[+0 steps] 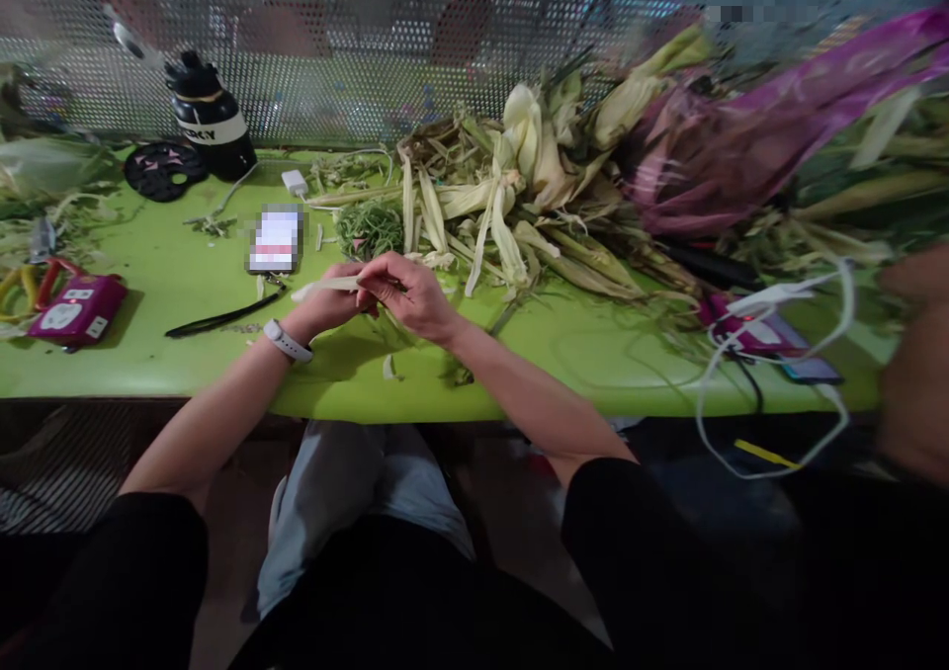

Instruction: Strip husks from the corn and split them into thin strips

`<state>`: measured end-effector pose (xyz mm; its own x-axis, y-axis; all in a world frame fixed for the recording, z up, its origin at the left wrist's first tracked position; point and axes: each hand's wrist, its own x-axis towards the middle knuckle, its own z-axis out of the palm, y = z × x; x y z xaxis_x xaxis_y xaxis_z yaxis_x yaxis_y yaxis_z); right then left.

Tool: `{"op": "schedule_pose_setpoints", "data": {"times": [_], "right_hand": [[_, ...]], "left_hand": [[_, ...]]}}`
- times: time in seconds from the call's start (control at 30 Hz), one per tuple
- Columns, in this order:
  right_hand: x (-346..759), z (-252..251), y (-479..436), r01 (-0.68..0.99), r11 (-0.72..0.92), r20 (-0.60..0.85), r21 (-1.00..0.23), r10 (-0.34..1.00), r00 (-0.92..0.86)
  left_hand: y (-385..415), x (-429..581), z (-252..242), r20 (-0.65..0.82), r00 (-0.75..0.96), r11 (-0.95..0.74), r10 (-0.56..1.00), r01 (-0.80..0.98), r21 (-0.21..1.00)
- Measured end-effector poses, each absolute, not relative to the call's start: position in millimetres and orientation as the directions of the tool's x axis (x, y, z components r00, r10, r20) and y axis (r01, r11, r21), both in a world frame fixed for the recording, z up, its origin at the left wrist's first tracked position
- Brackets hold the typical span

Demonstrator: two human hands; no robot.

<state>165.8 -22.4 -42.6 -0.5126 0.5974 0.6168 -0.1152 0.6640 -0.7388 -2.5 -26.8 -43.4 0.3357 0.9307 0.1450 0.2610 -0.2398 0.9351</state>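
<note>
Overall: smooth, faintly glossy green tabletop, near edge rounded. Behind the hands, husk heap: papery, ribbed, curled, cream to brown. Over its right side, purple bag: thin, crinkled, translucent plastic. Forearms converge above the table's near part. Left of the heap, tangle of green strands: rounded, fine, loosely coiled. Right hand arched, thumb and fingertips pinching the pale strip; left hand beside it, fingers partly hidden, grip cannot be told. Strip: narrow, flat, tapering, lying along the left hand's upper side.
</note>
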Motion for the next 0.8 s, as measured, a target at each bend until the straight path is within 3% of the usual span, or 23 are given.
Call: {"op": "schedule_pose_setpoints", "data": {"times": [0.13,0.27,0.5,0.6,0.67,0.73,0.8], "right_hand": [[174,-35,-12,0.003,0.733,0.682,-0.681,0.635,-0.362],[187,-39,7,0.285,0.749,0.736,-0.598,0.654,-0.176],[187,-41,9,0.5,0.704,0.693,-0.505,0.676,-0.251],[185,-16,-17,0.343,0.743,0.667,-0.574,0.668,-0.331],[185,5,-42,-0.051,0.711,0.606,-0.702,0.558,-0.567],[184,25,-71,-0.396,0.376,0.504,-0.838,0.256,-0.825],[183,44,-100,-0.434,0.09,0.427,-0.897,-0.088,-0.9]], "left_hand": [[-25,-3,-45,0.131,0.262,-0.154,0.956,0.07,0.986],[-21,-5,-42,0.099,0.126,-0.067,0.987,-0.235,0.97],[-19,-6,-34,-0.06,0.065,0.079,0.996,-0.336,0.939],[-19,-6,-34,-0.068,0.064,0.085,0.996,-0.318,0.944],[-20,-5,-34,-0.066,0.07,0.084,0.995,-0.311,0.947],[-19,-4,-34,-0.08,0.074,0.099,0.994,-0.315,0.944],[-19,-3,-33,-0.106,0.088,0.129,0.991,-0.334,0.933]]}}
